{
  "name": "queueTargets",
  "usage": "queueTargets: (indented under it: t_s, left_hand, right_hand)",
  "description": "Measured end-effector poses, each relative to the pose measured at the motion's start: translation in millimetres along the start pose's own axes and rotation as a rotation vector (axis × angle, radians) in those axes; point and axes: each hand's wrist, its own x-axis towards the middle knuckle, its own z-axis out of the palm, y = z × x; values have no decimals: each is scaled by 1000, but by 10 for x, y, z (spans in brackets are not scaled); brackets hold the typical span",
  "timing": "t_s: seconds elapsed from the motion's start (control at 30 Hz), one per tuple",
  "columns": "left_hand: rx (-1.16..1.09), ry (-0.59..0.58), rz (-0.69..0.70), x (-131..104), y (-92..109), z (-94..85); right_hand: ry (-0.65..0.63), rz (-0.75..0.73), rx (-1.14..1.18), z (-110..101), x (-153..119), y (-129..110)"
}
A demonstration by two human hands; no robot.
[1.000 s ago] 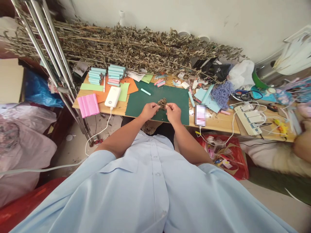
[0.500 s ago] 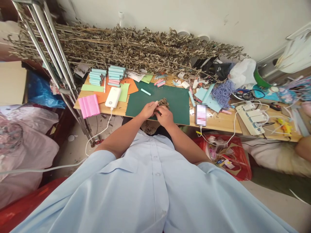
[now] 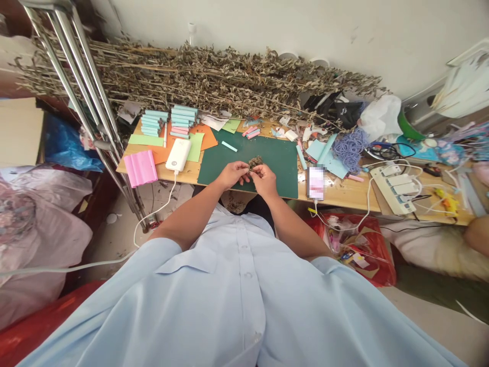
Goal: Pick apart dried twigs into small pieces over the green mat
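1 left hand (image 3: 231, 175) + 1 right hand (image 3: 266, 179) at the dried-leaf clump (image 3: 255, 161), can't tell if clamped; green mat (image 3: 282, 165) underneath probably catches crumbs

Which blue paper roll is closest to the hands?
The single blue roll lying on the green mat, just beyond the left hand. The others, like those in the stacks or the loose roll by the mat's right edge, are farther away.
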Motion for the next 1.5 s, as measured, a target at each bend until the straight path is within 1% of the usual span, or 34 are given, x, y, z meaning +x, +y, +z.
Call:
queueTargets:
  t_s: [0.07, 0.27, 0.4, 0.53, 0.6, 0.67, 0.83, 0.87, 0.93, 1.07, 1.13, 1.2, 1.27, 1.4, 1.5]
  left_hand:
    - [-9, 22, 1, 9, -14, 11]
    - [-7, 102, 15, 52, -86, 26]
    - [8, 85, 18, 38, -102, 27]
    - [8, 67, 10, 6, -70, 27]
    - [18, 71, -14, -2, -46, 31]
    - [24, 76, -27, -7, -24, 35]
    - [-57, 65, -24, -22, -6, 29]
    - [-78, 68, -21, -24, -10, 25]
    - [-103, 75, -18, -28, -16, 16]
    - [-102, 51, -19, -40, 1, 13]
    - [-88, 37, -27, -47, 21, 21]
    - [-67, 30, -34, -50, 34, 30]
    - [-43, 26, -33, -46, 31, 36]
    - [-23, 21, -12, -29, -2, 31]
    - [-24, 4, -11, -24, -15, 19]
  right_hand:
    - [-5, -17, -2, -3, -14, -6]
    - [-25, -192, -86, -25, -71, -103]
    - [-8, -235, -189, -21, -56, -132]
    - [-22, -260, -215, -31, -16, -138]
    - [-18, -210, -197, -28, 0, -139]
    - [-9, -103, -122, -8, 13, -135]
    - [45, 265, 298, 108, 37, -105]
    - [65, 306, 355, 131, 39, -100]
    - [102, 331, 405, 167, 40, -92]
    - [141, 279, 367, 179, 41, -94]
    - [113, 244, 313, 155, 36, -97]
    - [58, 188, 232, 114, 23, -95]
    - [12, 86, 131, 62, 3, -89]
    - [-50, -176, -68, -27, -39, -69]
    - [-95, -255, -171, -53, -48, -63]
